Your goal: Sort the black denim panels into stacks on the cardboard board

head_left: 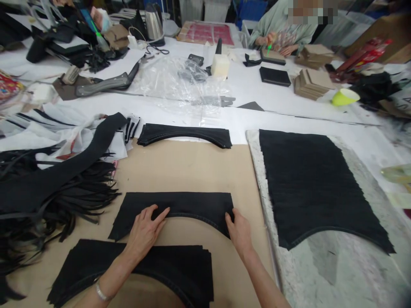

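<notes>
A black curved fabric piece (192, 204) lies on the tan cardboard sheet (186, 167) in front of me. My left hand (146, 231) rests flat on its lower edge near the left, fingers stretched out. My right hand (239, 231) presses on the piece's right end, fingers bent at the edge; whether they pinch the cloth is hidden. Under my left forearm sits a stack of black curved pieces (135, 269). Another black curved stack (186, 133) lies at the far edge of the cardboard.
A large black fabric panel (314, 188) lies on a white-grey fuzzy mat (353, 265) at the right. Black strips (54, 192) pile up at the left. Across the table a person (282, 32) works near brown stacks (313, 83), a green cup (344, 97) and clear plastic (180, 79).
</notes>
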The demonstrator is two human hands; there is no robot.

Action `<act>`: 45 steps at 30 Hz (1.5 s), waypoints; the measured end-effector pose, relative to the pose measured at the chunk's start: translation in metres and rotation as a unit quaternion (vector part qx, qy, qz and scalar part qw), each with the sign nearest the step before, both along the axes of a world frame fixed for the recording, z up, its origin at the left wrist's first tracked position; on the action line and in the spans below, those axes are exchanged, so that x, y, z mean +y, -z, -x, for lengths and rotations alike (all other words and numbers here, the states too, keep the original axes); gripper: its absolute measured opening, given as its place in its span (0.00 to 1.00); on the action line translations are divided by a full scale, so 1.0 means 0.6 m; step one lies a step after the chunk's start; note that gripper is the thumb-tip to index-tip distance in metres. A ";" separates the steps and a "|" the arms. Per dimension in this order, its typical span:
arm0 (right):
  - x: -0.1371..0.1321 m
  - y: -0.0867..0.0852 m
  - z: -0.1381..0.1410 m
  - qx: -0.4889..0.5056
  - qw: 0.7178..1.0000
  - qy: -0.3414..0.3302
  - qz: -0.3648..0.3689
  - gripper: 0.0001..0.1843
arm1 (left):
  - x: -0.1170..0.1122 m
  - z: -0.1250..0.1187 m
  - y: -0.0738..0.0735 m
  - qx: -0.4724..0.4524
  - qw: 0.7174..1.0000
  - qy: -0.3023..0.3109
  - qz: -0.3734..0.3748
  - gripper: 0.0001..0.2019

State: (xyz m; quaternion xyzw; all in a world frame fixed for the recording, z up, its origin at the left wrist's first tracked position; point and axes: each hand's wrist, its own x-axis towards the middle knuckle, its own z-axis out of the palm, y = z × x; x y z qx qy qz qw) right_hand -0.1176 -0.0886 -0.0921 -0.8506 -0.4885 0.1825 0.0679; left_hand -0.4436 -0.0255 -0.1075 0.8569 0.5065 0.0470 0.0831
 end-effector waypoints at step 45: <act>-0.260 -0.028 0.138 0.414 0.906 0.088 -0.006 0.20 | -0.188 -0.044 -0.029 -0.131 0.909 0.268 0.291 0.11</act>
